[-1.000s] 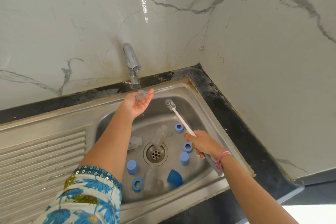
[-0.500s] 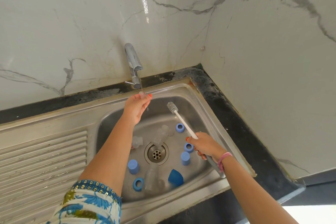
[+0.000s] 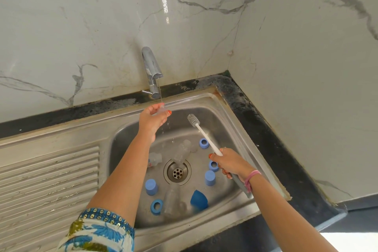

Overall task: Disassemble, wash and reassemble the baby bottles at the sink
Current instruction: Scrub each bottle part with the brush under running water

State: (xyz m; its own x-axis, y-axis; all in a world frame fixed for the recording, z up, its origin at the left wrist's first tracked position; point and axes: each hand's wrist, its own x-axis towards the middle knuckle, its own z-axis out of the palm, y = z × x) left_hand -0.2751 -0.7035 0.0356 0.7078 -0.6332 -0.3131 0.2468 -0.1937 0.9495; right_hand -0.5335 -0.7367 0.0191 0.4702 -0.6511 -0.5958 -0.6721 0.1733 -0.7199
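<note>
My left hand [image 3: 152, 118] holds a small clear teat [image 3: 161, 109] under a thin stream of water from the tap [image 3: 152, 71]. My right hand [image 3: 230, 162] grips a white-handled bottle brush [image 3: 201, 131], its grey bristle head pointing up and to the left over the basin. In the steel sink [image 3: 131, 135] lie clear bottle bodies, one [image 3: 183, 152] near the drain and one [image 3: 170, 200] at the front. Blue caps [image 3: 151, 187] [image 3: 210, 178] and blue collar rings [image 3: 157, 207] [image 3: 204, 143] [image 3: 213, 165] are scattered around them.
A dark blue sponge [image 3: 198, 200] sits at the basin's front. The drain [image 3: 177, 172] is in the middle. A ribbed draining board [image 3: 47, 176] extends left. A black counter edge [image 3: 266, 129] borders the marble-tiled walls at the back and right.
My left hand turned from palm-up to fingers closed over the teat and rose slightly under the tap. Water now falls on it and drips below. The right hand with the brush barely moved.
</note>
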